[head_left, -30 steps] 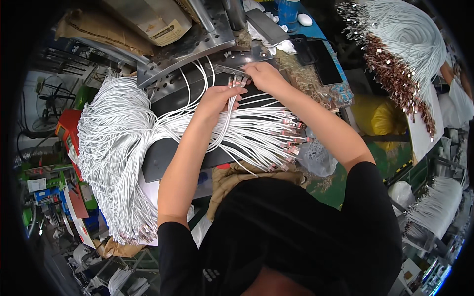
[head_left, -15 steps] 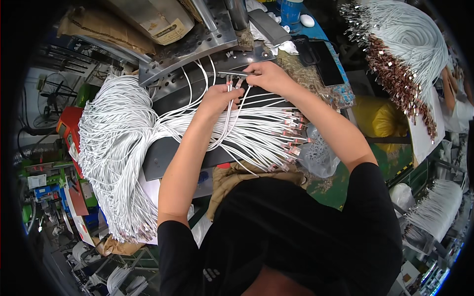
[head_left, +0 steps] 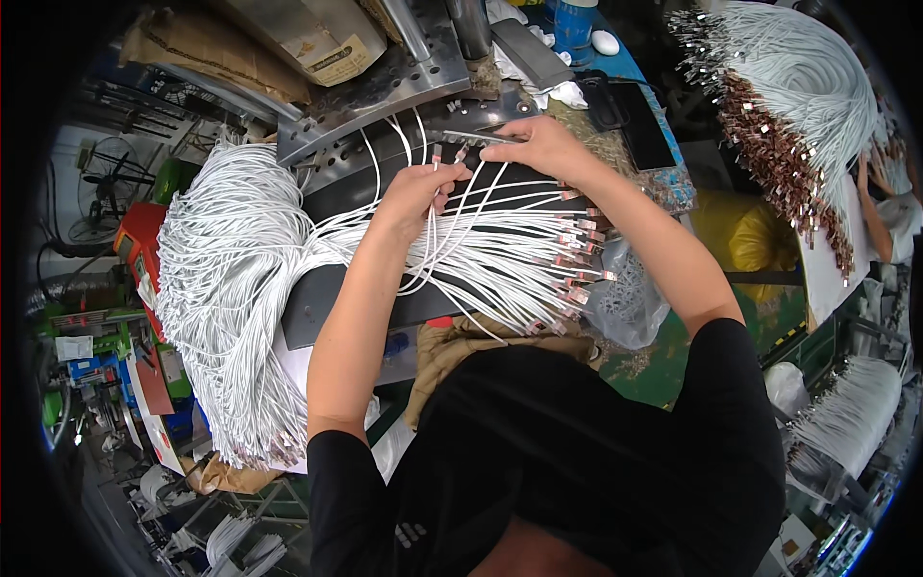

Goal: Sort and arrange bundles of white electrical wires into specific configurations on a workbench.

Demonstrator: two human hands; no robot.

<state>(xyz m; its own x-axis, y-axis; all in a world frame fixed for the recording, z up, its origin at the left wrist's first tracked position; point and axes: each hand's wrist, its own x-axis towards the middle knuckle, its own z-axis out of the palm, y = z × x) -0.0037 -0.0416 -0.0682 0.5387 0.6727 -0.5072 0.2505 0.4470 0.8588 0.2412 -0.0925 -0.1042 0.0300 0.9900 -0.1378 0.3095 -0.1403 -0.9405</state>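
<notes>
My left hand [head_left: 419, 195] is closed around a few white cables, whose small pinkish connector ends [head_left: 437, 157] stick up beyond the fingertips. Just to its right, my right hand [head_left: 540, 150] pinches the end of a narrow, notched metal strip [head_left: 468, 137]. White cables also run up to this strip, and one connector [head_left: 461, 152] sits at its lower edge. Below both hands, a fan of white cables [head_left: 481, 252] lies on a black board [head_left: 327, 313], connector ends pointing right. Fingers partly hide where the cables meet the strip.
A perforated metal press frame [head_left: 385, 101] stands beyond my hands. On the left hangs a thick bundle of white cables [head_left: 226, 260]. A clear plastic bag [head_left: 623, 303] lies right of the board. Farther right, another person's hand [head_left: 873, 207] is beside a coiled cable bundle [head_left: 803, 72].
My hands have moved slightly apart. The metal strip has tilted, so its notched face shows, and the cables in my left hand have swung left.
</notes>
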